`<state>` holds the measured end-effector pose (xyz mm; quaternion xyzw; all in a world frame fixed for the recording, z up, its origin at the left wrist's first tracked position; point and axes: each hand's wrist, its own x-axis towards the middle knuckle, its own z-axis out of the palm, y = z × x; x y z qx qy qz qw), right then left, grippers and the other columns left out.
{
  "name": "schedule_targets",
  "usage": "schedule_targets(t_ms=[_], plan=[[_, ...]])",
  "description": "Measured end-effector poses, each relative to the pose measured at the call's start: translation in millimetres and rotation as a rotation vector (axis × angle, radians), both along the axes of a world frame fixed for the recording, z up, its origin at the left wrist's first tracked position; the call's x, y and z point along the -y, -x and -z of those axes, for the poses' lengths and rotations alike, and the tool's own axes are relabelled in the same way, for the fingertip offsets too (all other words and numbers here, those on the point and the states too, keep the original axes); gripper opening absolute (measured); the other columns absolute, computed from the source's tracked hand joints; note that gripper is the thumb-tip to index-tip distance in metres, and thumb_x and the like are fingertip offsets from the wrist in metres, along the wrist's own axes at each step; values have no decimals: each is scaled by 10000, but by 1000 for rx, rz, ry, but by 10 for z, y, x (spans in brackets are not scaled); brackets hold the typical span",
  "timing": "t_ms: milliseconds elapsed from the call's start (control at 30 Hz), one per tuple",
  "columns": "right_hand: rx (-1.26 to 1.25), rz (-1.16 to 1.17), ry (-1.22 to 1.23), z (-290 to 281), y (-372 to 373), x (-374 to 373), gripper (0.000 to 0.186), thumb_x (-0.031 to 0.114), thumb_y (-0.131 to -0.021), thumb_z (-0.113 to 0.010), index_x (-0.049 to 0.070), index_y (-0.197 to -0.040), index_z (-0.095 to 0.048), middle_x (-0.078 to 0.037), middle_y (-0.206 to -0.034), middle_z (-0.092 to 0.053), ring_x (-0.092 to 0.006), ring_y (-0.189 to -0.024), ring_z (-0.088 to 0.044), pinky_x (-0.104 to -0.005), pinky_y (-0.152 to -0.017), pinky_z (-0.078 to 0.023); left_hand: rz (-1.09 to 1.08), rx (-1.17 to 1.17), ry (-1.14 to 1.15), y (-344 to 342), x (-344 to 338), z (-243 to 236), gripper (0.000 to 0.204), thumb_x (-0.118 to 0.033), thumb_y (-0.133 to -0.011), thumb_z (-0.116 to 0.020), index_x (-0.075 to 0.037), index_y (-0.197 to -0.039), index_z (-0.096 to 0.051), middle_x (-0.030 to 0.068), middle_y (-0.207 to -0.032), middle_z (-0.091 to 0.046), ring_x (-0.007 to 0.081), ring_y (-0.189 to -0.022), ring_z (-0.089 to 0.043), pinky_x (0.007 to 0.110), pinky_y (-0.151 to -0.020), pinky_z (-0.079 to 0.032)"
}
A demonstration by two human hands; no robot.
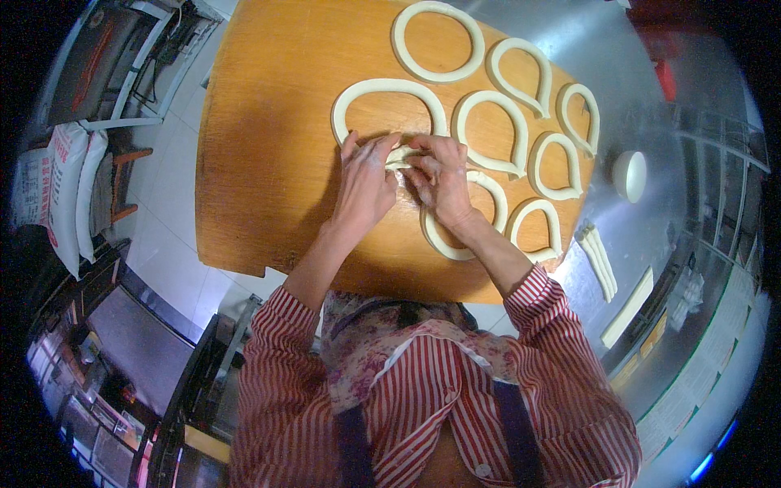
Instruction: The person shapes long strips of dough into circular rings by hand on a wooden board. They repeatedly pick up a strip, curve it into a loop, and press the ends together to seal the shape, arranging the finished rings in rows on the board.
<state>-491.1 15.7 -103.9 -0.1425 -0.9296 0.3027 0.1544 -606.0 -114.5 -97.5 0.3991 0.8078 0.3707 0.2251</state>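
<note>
A pale dough ring point(386, 84) lies on the wooden board point(268, 122), its near side between my two hands. My left hand point(368, 179) has its fingers bent and closed on the ring's left end. From the right, my right hand point(442, 175) pinches the other end, thumb and fingers together on the dough. The two ends meet at my fingertips, partly hidden by them. Under my right wrist lies another dough ring point(488, 184), partly covered by my forearm.
Several more dough rings point(518, 168) lie on the board's right half. Beyond its right edge, a white bowl point(630, 176), dough strips point(598, 263) and a flat dough piece point(628, 307) rest on a metal surface. White sacks point(69, 187) stand at the far left.
</note>
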Motion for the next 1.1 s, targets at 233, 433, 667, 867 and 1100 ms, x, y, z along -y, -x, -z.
schedule_targets(t_ms=[233,433,667,867,1100], plan=[[37,-19,-51,-56,-105,48,211,88,-721,-797,46,-903,-698,-81,-1198,-615,-281,-1125,-558,-445,-942,-375,68,71,-22,64,-73,35,580,100,-750,-572,-3,-1320,-555,166,-1158,-689,312,-1135,-613,472,-1093,-315],[23,-10,-78,-20,-128,42,227,109,-747,-791,76,-960,-718,-79,-1232,-604,-274,-1125,-556,-445,-943,-370,82,190,-6,145,-127,103,499,45,-815,-638,-11,-1308,-585,138,-1104,-719,281,-1042,-676,414,-1008,-464],[5,98,-72,-237,-298,37,291,89,-755,-779,108,-1038,-713,-79,-1197,-636,-265,-1091,-579,-415,-914,-402,37,-2,-38,-2,-202,131,355,-26,-829,-700,-22,-1182,-666,141,-1015,-723,309,-969,-673,408,-876,-525],[23,190,-154,-218,-267,-251,303,85,-793,-767,79,-1091,-711,-83,-1167,-651,-281,-1054,-593,-418,-925,-414,120,-409,-260,-209,-69,337,258,-77,-866,-685,-31,-1120,-669,126,-999,-701,304,-1002,-652,451,-922,-515],[226,266,-235,-230,366,-545,346,316,-804,-789,44,-1011,-744,-116,-951,-693,-302,-968,-617,-427,-866,-428,338,-499,-87,-518,330,342,604,-265,-874,-693,53,-1356,-515,240,-1446,-485,397,-1395,-416,504,-1192,-287]])
